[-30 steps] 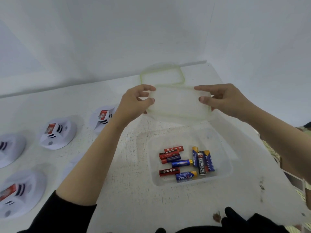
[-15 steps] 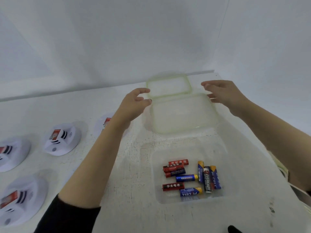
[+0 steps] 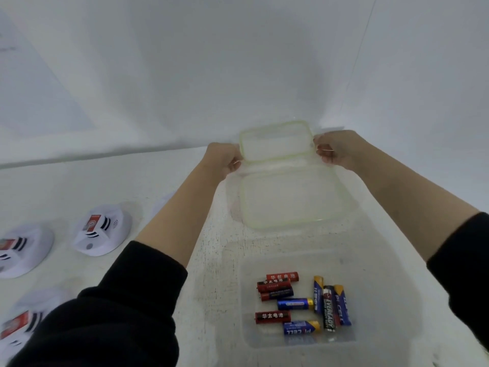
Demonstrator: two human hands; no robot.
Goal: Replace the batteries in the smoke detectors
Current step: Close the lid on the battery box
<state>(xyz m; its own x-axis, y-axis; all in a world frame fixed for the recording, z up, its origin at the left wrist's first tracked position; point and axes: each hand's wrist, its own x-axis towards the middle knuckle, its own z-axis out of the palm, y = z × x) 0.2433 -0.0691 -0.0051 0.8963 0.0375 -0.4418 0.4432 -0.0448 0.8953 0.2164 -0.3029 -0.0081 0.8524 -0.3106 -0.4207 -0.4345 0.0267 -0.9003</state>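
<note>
Clear plastic made up most of the working area. An open tub sat near, right of centre, lid off, with approx. nine AA batteries loose on its floor: red ones to the left, blue plus one black to the right. Just beyond it a loose lid with a pale green rim lay flat. Farther still, close against that lid's far edge, was a far box, its green-sealed lid on.

Both hands were on that box. The left hand was curled round its left end and the right hand round its right end, fingers tucked in at the lid's edge. Whether they were on clasps, or whether the box was lifted off the surface, couldn't be told.

Likely step: opening the 2nd container, i.e. still prep. No detector looked opened. The next move would probably need an even pull at both ends, since a light box tends to come up with its lid.

White walls met in a corner at far right, bare and evenly lit. Below them ran a white table, slightly speckled. Black sleeves covered the forearms nearest the camera. At left, well apart from the boxes, sat white round smoke detectors, at least three, with red labels and dark vent slots facing up.
</note>
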